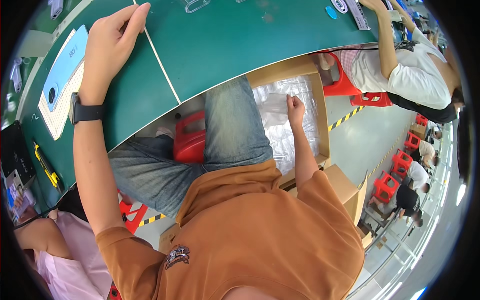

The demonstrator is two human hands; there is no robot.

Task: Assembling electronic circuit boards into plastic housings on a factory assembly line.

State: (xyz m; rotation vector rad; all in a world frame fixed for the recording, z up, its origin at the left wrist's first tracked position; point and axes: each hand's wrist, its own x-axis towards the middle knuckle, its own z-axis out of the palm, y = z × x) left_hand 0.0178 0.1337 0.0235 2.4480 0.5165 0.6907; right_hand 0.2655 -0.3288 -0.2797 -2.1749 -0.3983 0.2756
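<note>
My left hand (116,39) lies over the green worktable, its fingers curled in and thumb and forefinger close together; nothing shows in it. Beside its wrist is a light blue phone-shaped panel (64,70) with a dark round spot, lying on a cream dotted sheet (73,102). My right hand (296,110) is down inside an open cardboard box (324,116) to the right of my leg. Its closed fingers pinch the edge of a clear plastic piece (274,103). Many similar clear plastic pieces (300,137) fill the box under it.
The green worktable (210,45) carries a clear plastic frame (196,5) at the far edge and a yellow-black cutter (47,167) at left. A co-worker in white (420,75) sits at right, another in pink (75,255) at left. A red stool (191,137) stands under the table.
</note>
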